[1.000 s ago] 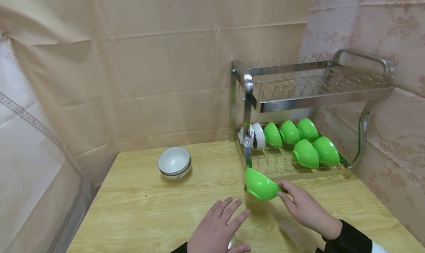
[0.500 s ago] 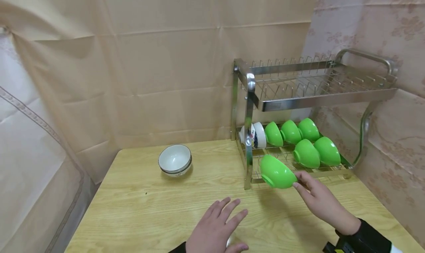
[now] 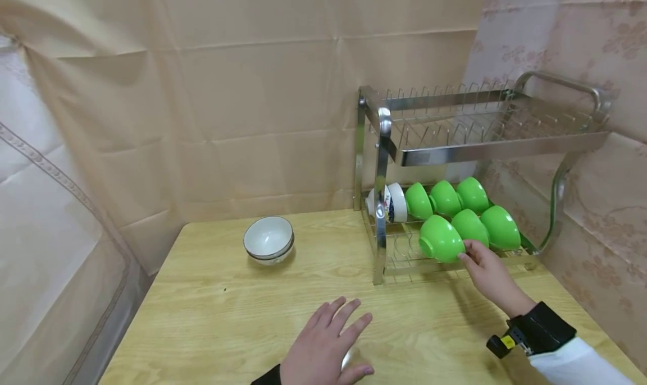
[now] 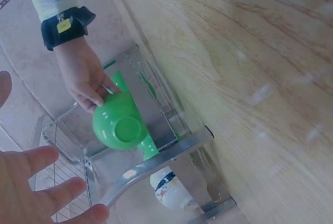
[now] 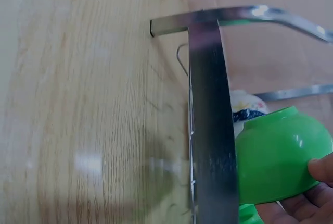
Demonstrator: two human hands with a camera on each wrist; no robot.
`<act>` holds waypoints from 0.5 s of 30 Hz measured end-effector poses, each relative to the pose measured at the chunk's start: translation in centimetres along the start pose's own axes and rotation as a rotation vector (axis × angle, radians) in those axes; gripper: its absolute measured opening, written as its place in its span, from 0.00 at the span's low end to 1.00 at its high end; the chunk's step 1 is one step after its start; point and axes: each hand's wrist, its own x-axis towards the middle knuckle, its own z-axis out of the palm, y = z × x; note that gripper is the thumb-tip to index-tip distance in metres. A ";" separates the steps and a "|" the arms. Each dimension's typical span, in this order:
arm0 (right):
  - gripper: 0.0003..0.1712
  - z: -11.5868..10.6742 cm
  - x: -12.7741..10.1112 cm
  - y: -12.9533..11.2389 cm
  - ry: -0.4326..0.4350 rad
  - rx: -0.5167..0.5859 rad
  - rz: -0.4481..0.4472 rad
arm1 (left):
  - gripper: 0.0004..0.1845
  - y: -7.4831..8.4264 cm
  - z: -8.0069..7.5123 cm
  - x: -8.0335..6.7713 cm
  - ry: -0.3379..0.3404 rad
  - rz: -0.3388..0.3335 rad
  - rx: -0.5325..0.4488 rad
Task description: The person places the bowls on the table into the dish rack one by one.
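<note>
Right hand (image 3: 487,273) carries green bowl (image 3: 441,239) up off the table edge and into the dish rack's lower tier (image 3: 404,250), now tipped on its side in the front row, just beside the other green bowls (image 3: 485,225). Fingers grip its rim.

A dish rack (image 3: 389,149) stands at the back right of the table (image 3: 212,317). Its lower shelf carries bowls in two rows; the right hand (image 3: 487,273) holds a bowl (image 3: 441,239) at the front row's left end. Stacked bowls (image 3: 269,240) sit left of the rack. The left hand (image 3: 323,348) rests at the table's near edge.
</note>
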 end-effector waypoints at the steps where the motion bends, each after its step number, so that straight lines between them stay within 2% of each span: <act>1: 0.21 0.0 0.3 0.3 -0.006 0.007 0.007 | 0.38 0.0 0.0 0.0 0.001 -0.001 0.000; 6: 0.23 0.1 1.1 1.5 -0.037 0.017 0.037 | 0.38 -0.1 0.0 -0.1 -0.009 -0.003 0.004; 15: 0.27 0.4 1.9 1.8 -0.075 -0.003 0.069 | 0.39 -0.2 0.3 -0.3 -0.010 -0.005 0.017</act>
